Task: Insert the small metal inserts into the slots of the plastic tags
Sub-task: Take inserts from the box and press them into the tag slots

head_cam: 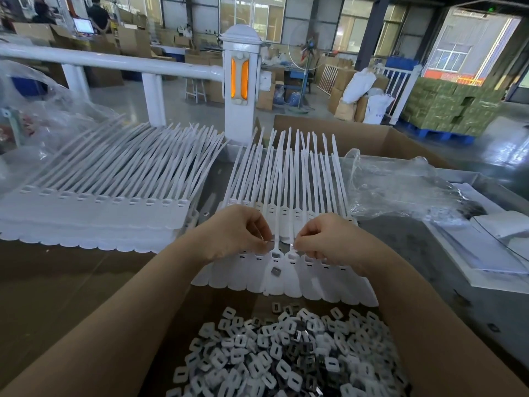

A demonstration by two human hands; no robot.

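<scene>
a heap of metal inserts [286, 359] is kept just below both hands [239, 232] [329, 239], each pinched on one insert over the tag slots [276, 255] for pressing in.

The left hand [237, 233] and right hand [329, 239] cover the heads of several tags [286, 270]; what each grip pinches is too small to tell; the insert pile [286, 356] runs off the bottom edge; a clear bag [400, 187] veils what lies under it; the left tag stack [94, 213] is cut by the left edge.
</scene>
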